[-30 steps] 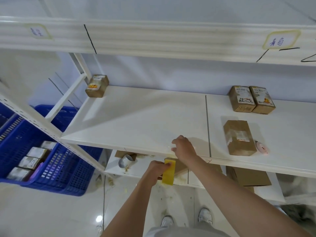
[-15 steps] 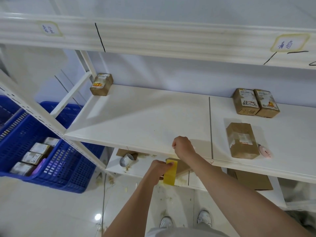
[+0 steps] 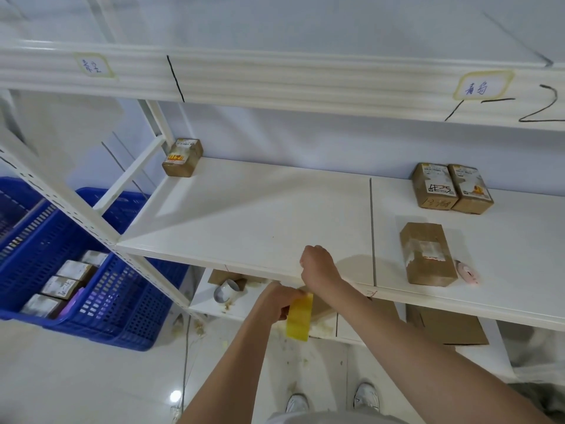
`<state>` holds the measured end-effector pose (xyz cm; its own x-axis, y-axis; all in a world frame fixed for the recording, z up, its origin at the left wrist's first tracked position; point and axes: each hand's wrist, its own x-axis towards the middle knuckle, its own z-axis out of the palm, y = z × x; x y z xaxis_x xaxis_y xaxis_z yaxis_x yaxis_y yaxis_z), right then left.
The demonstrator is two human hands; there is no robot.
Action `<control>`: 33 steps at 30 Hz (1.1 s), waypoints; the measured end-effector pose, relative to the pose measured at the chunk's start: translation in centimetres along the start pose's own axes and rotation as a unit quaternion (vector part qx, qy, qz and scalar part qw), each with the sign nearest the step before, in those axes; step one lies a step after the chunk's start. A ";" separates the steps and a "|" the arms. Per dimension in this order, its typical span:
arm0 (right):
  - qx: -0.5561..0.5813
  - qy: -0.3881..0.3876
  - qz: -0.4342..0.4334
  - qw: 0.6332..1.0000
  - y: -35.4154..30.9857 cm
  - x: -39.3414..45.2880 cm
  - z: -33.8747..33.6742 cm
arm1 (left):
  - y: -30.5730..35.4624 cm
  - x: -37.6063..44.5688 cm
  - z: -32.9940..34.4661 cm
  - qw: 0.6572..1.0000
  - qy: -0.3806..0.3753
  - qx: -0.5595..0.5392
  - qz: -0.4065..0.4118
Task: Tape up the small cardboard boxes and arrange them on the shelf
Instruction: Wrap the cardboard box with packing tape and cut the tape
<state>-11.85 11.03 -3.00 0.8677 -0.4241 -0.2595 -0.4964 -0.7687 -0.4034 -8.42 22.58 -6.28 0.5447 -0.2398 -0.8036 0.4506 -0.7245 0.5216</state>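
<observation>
white shelf (image 3: 244, 215) | back-left: one labelled cardboard box (image 3: 182, 157) | right: box pair (image 3: 452, 188), taped box (image 3: 426, 254), pink tool (image 3: 467, 272)

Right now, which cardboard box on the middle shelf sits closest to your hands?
The lone box near the shelf's front edge, beside the pink object. The pair and the far-left box sit at the back wall.

Matt brown cardboard boxes (image 3: 452, 188) sit on a smooth white shelf (image 3: 250, 215); blue plastic crate (image 3: 122, 289) alongside.
</observation>
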 end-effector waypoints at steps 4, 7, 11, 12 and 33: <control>0.131 -0.012 0.053 0.990 0.7 0.4 -3.3 | 0.7 -0.5 -1.6 0.998 0.009 -0.017 0.054; 0.279 -0.020 0.115 0.953 2.7 0.7 -5.8 | 2.3 -0.6 -2.5 0.994 0.034 -0.003 0.106; 0.417 -0.007 0.157 0.895 5.1 -0.1 -9.3 | 5.7 -0.8 -1.4 0.982 0.050 0.056 0.172; 0.426 -0.002 0.153 0.892 5.7 -0.3 -10.0 | 6.6 -0.9 -0.9 0.980 0.049 0.068 0.179; 0.561 -0.010 0.254 0.788 22.7 -2.1 -20.2 | 18.9 -1.7 10.6 0.932 -0.090 0.129 0.327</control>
<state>-24.36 -15.26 6.11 0.5533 -0.5253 -0.6465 -0.5022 0.4089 -0.7620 -8.37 2.47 1.92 0.5054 -0.7724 -0.3846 -0.1336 -0.5104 0.8495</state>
